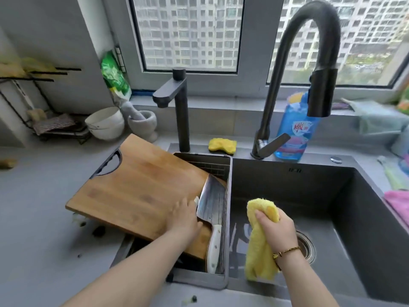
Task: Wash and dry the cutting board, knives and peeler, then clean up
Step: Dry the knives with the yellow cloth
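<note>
Dark sink [332, 196] fills right, basin dry-looking, tap [309, 52] off. Cutting board [137, 187] lies tilted over left basket [223, 165], half on counter. Cleaver [211, 204] rests at board's right edge, handle near. Yellow cloth [261, 240] bunched tight in right hand [278, 229] over basin. Left hand [183, 218] flat on board, fingers spread, gripping nothing. Peeler not seen. Washing likely just starting; next move calls for water, then cloth to board.

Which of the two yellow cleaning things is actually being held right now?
The yellow cloth, gripped in the right hand over the sink basin. The yellow sponge sits untouched on the ledge behind.
</note>
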